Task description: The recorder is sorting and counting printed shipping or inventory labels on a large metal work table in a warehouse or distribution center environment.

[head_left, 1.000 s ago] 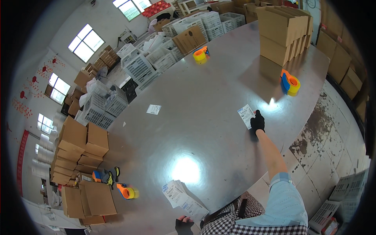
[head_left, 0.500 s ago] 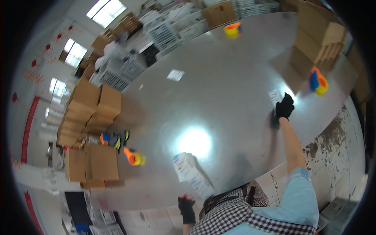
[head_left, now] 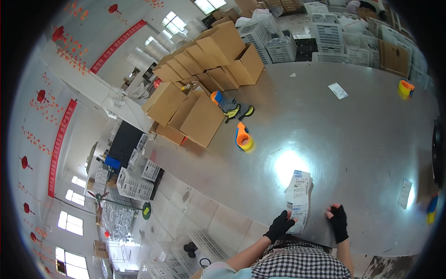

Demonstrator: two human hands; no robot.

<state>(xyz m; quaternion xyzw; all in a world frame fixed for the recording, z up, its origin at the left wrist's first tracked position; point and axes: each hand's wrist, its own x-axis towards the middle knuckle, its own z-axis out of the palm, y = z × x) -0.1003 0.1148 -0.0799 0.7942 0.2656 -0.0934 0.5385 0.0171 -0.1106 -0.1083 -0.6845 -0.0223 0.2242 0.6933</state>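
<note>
Grey and glossy, the big metal surface [head_left: 353, 135] throws back a bright patch of ceiling light just beyond the stack of printed label sheets [head_left: 299, 197] that lies at its near edge, right in front of me. My left hand [head_left: 280, 224], in a black fingerless glove, sits on the lower left corner of that stack, fingers [head_left: 289, 215] spread flat against the paper rather than pinching it. My right hand [head_left: 338, 222], gloved the same way, rests just beside the stack on bare metal, fingers loosely apart and holding nothing.

I judge I am at the point of steadying the sheets and getting ready to peel or lift the top one; that would call for the left hand to pin the pile while the right comes across to catch a corner.

Further out stand an orange and yellow tape dispenser [head_left: 243, 137], a pair of grey and yellow gloves [head_left: 237, 110], folded cardboard boxes [head_left: 195, 111], another tape dispenser [head_left: 405, 88] far right, and loose paper slips [head_left: 337, 90].

Half a second ago my right arm was stretched far across to a slip near the opposite edge, and my left hovered below the stack; now both hands have come in to the sheets.
</note>
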